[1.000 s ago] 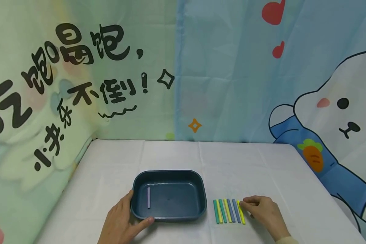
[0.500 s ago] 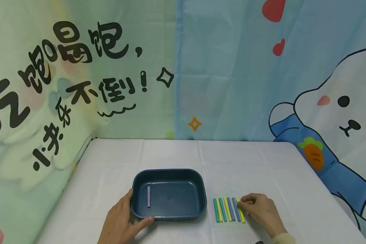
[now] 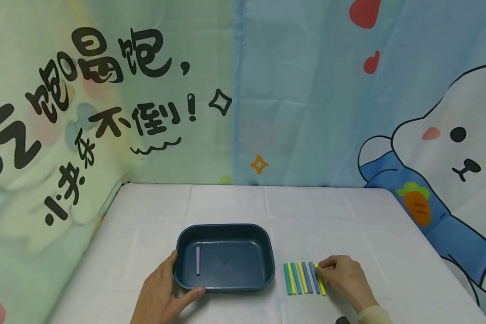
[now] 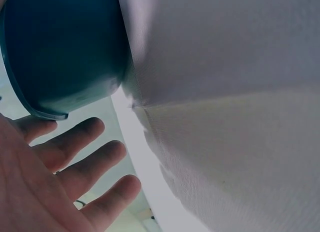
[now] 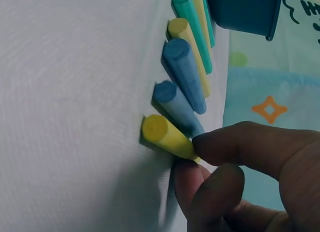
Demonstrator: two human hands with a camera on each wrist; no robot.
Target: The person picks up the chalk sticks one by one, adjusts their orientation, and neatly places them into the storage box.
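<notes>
A dark blue rectangular tray (image 3: 224, 280) stands on the table with a purple chalk stick (image 3: 198, 261) lying inside at its left. My left hand (image 3: 159, 288) rests against the tray's near left corner, thumb along the front rim; in the left wrist view its fingers (image 4: 97, 164) are spread and fairly straight. To the right of the tray is a row of chalk sticks, green (image 3: 287, 279), blue (image 3: 313, 278) and yellow. My right hand (image 3: 345, 279) pinches the far end of the rightmost yellow chalk stick (image 5: 162, 132) between thumb and fingers; the chalk still lies on the cloth.
A white cloth (image 3: 227, 204) covers the table. Behind it and to the left hangs a printed curtain (image 3: 291, 112). At the bottom edge, a small dark object (image 3: 342, 320) shows beside the right sleeve (image 3: 374, 315).
My right hand has shifted slightly left and away from me, onto the end of the rightmost yellow chalk. The left hand, tray and other sticks stay put; the head view tilts slightly.
</notes>
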